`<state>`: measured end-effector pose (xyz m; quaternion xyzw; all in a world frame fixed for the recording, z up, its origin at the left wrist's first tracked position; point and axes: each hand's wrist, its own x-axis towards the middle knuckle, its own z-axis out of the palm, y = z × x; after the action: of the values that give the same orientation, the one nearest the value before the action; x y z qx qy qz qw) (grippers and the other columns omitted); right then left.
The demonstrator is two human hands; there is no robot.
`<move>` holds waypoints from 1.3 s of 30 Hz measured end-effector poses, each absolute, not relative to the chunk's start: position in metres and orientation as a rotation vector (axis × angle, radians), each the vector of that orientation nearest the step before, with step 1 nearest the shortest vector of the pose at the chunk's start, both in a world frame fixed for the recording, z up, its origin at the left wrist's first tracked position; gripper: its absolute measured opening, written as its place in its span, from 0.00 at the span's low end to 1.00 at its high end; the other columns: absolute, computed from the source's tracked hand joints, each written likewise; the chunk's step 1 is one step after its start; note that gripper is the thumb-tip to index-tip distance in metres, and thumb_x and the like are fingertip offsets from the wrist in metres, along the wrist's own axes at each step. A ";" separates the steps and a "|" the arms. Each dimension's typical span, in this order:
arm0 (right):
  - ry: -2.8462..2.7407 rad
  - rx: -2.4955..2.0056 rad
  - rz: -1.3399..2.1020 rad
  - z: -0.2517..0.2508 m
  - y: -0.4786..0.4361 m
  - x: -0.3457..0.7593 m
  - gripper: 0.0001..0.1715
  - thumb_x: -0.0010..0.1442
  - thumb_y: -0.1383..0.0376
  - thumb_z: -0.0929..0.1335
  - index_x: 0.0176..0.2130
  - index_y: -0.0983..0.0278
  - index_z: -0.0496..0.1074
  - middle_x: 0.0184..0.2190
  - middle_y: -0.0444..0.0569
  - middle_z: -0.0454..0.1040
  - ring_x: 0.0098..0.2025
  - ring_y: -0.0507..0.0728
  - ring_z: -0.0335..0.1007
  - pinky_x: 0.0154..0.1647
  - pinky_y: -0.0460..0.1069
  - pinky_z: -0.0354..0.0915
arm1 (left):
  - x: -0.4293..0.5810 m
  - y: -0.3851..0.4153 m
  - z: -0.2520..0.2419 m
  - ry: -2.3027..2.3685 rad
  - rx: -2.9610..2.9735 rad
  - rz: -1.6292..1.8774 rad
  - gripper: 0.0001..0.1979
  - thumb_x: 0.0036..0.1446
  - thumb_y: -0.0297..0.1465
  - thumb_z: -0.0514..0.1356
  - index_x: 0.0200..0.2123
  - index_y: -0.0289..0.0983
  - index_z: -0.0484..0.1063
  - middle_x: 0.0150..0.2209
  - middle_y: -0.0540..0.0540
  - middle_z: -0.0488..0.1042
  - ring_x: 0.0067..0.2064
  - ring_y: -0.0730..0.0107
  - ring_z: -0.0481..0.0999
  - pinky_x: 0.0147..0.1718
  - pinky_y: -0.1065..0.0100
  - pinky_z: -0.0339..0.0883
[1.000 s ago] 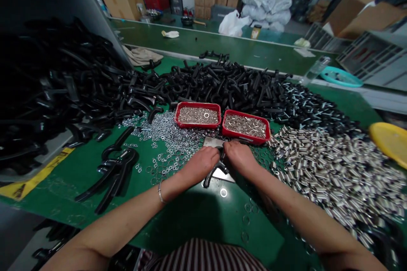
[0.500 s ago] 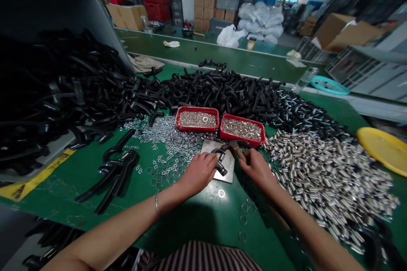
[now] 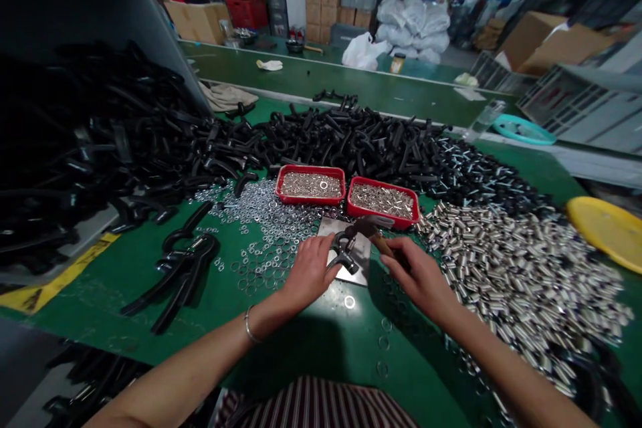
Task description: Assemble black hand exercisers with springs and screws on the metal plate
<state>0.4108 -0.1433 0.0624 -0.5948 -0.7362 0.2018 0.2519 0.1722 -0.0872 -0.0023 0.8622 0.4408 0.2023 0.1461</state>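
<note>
Over a small metal plate (image 3: 362, 273), my left hand (image 3: 311, 272) grips a black curved part (image 3: 347, 261) with a hook-like ring at its end. The fingers wrap its far side and hide some of it. My right hand (image 3: 421, 275) is closed around the wooden handle of a hammer (image 3: 380, 243). The hammer's head sits just above and beside the black part; whether they touch I cannot tell. A flat bright ring (image 3: 350, 302) lies on the green table in front of the plate. Several finished-looking black handles (image 3: 188, 267) lie crossed left of my left hand.
Two red trays (image 3: 311, 200) of small metal pieces stand behind the plate. Loose washers (image 3: 265, 227) spread to the left, metal sleeves (image 3: 526, 281) heap to the right. A pile of black parts (image 3: 351, 140) spans the back, beside a tipped grey bin (image 3: 165, 33). A yellow lid (image 3: 606, 231) lies far right.
The hammer and my right hand have shifted slightly, the head appearing lifted a little. My left hand's thumb and fingers have spread farther apart around the black part, showing more of it.
</note>
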 end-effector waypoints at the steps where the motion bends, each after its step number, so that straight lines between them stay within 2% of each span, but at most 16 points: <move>1: -2.028 -1.602 0.547 0.064 -0.143 0.406 0.11 0.69 0.61 0.60 0.51 0.59 0.64 0.44 0.54 0.73 0.44 0.60 0.71 0.43 0.53 0.66 | 0.172 -0.087 -0.004 1.286 2.464 0.601 0.34 0.63 0.37 0.59 0.67 0.36 0.50 0.57 0.34 0.67 0.58 0.49 0.66 0.58 0.46 0.60; 3: -2.150 -1.588 0.581 0.064 -0.142 0.399 0.10 0.69 0.63 0.59 0.48 0.60 0.65 0.44 0.55 0.73 0.42 0.60 0.72 0.42 0.53 0.66 | 0.173 -0.087 -0.008 1.292 2.457 0.627 0.40 0.63 0.37 0.59 0.70 0.34 0.39 0.57 0.32 0.67 0.58 0.47 0.66 0.59 0.44 0.59; 5: -2.236 -1.581 0.644 0.061 -0.139 0.395 0.08 0.69 0.64 0.59 0.45 0.61 0.66 0.41 0.54 0.73 0.39 0.59 0.71 0.39 0.52 0.66 | 0.173 -0.087 -0.011 1.282 2.468 0.623 0.43 0.63 0.36 0.58 0.71 0.34 0.34 0.57 0.32 0.67 0.57 0.47 0.67 0.58 0.44 0.60; 9: -2.152 -1.554 0.632 0.054 -0.137 0.395 0.10 0.69 0.63 0.60 0.49 0.61 0.65 0.43 0.54 0.74 0.43 0.59 0.72 0.43 0.52 0.66 | 0.173 -0.085 -0.014 1.285 2.494 0.608 0.44 0.63 0.37 0.59 0.71 0.33 0.33 0.57 0.31 0.67 0.57 0.46 0.67 0.57 0.46 0.61; 13: -2.240 -1.562 0.690 0.055 -0.137 0.397 0.08 0.69 0.64 0.60 0.44 0.61 0.66 0.41 0.53 0.74 0.40 0.59 0.72 0.40 0.52 0.66 | 0.174 -0.084 -0.015 1.311 2.515 0.608 0.44 0.62 0.38 0.59 0.70 0.32 0.35 0.55 0.31 0.68 0.56 0.46 0.68 0.57 0.45 0.61; 15: -2.182 -1.536 0.735 0.057 -0.137 0.397 0.08 0.69 0.63 0.61 0.46 0.61 0.67 0.40 0.52 0.75 0.40 0.59 0.72 0.42 0.52 0.67 | 0.175 -0.084 -0.014 1.315 2.524 0.605 0.44 0.62 0.38 0.60 0.70 0.31 0.36 0.55 0.30 0.68 0.56 0.46 0.68 0.57 0.45 0.62; 19: -2.071 -1.539 0.719 0.053 -0.143 0.396 0.13 0.70 0.61 0.60 0.50 0.61 0.67 0.42 0.54 0.75 0.43 0.60 0.73 0.44 0.54 0.67 | 0.177 -0.084 -0.011 1.319 2.544 0.584 0.42 0.61 0.38 0.60 0.69 0.31 0.41 0.54 0.30 0.69 0.55 0.46 0.69 0.55 0.46 0.64; 21: -2.039 -1.540 0.838 0.047 -0.151 0.399 0.13 0.69 0.60 0.61 0.49 0.60 0.68 0.42 0.52 0.75 0.41 0.60 0.73 0.42 0.54 0.68 | 0.178 -0.083 -0.007 1.310 2.551 0.556 0.38 0.61 0.38 0.59 0.68 0.30 0.46 0.54 0.30 0.69 0.55 0.46 0.69 0.54 0.46 0.64; 25: -1.637 -1.590 1.268 0.034 -0.185 0.423 0.15 0.67 0.53 0.64 0.49 0.58 0.67 0.36 0.47 0.75 0.31 0.56 0.72 0.28 0.50 0.67 | 0.176 -0.073 0.006 1.236 2.435 0.537 0.30 0.59 0.36 0.61 0.62 0.32 0.60 0.53 0.33 0.72 0.55 0.47 0.70 0.55 0.46 0.64; 27: -1.422 -1.663 1.404 0.030 -0.207 0.447 0.19 0.66 0.49 0.64 0.49 0.58 0.66 0.35 0.47 0.74 0.27 0.54 0.70 0.22 0.47 0.64 | 0.173 -0.065 0.013 1.209 2.177 0.584 0.28 0.57 0.37 0.63 0.59 0.34 0.65 0.51 0.35 0.74 0.53 0.49 0.72 0.54 0.48 0.66; 29: -1.336 -1.776 1.437 0.030 -0.225 0.478 0.22 0.66 0.47 0.63 0.50 0.59 0.66 0.36 0.47 0.75 0.26 0.54 0.69 0.21 0.47 0.62 | 0.169 -0.057 0.019 1.136 1.802 0.599 0.27 0.58 0.41 0.62 0.58 0.35 0.66 0.47 0.38 0.76 0.49 0.54 0.76 0.51 0.52 0.69; 32: -1.523 -2.017 1.237 0.039 -0.235 0.527 0.23 0.66 0.47 0.62 0.49 0.60 0.70 0.37 0.50 0.76 0.31 0.58 0.72 0.28 0.51 0.67 | 0.166 -0.046 0.021 1.096 1.525 0.641 0.27 0.59 0.41 0.62 0.58 0.35 0.66 0.47 0.39 0.77 0.48 0.56 0.77 0.50 0.54 0.70; 34: -1.774 -2.143 0.807 0.045 -0.225 0.547 0.23 0.65 0.47 0.63 0.45 0.61 0.74 0.39 0.54 0.77 0.39 0.63 0.73 0.40 0.56 0.69 | 0.165 -0.041 0.016 1.216 1.683 0.692 0.25 0.56 0.36 0.64 0.55 0.35 0.68 0.52 0.38 0.74 0.54 0.54 0.73 0.55 0.52 0.66; 36: -1.940 -2.155 0.374 0.046 -0.205 0.548 0.23 0.65 0.48 0.63 0.43 0.62 0.75 0.41 0.56 0.76 0.44 0.66 0.72 0.48 0.60 0.66 | 0.165 -0.040 0.009 1.290 1.917 0.672 0.18 0.57 0.32 0.63 0.51 0.35 0.71 0.51 0.38 0.73 0.56 0.53 0.71 0.58 0.51 0.62; 37: -1.986 -2.138 0.260 0.044 -0.192 0.540 0.23 0.66 0.49 0.62 0.43 0.62 0.74 0.41 0.57 0.76 0.45 0.66 0.72 0.49 0.60 0.66 | 0.165 -0.041 0.005 1.277 2.011 0.642 0.14 0.59 0.31 0.61 0.49 0.36 0.73 0.50 0.39 0.74 0.55 0.54 0.70 0.59 0.51 0.61; 39: -2.049 -2.105 0.287 0.034 -0.164 0.512 0.20 0.69 0.52 0.60 0.44 0.63 0.72 0.42 0.56 0.76 0.44 0.63 0.73 0.46 0.56 0.67 | 0.165 -0.045 -0.002 1.205 2.134 0.601 0.11 0.61 0.31 0.59 0.47 0.37 0.74 0.47 0.41 0.75 0.53 0.55 0.70 0.57 0.52 0.62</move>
<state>0.5117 -0.1636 0.0339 -0.7099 -0.6911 0.0968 0.0950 0.1649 -0.0449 -0.0017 0.8057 0.4548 0.2269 0.3041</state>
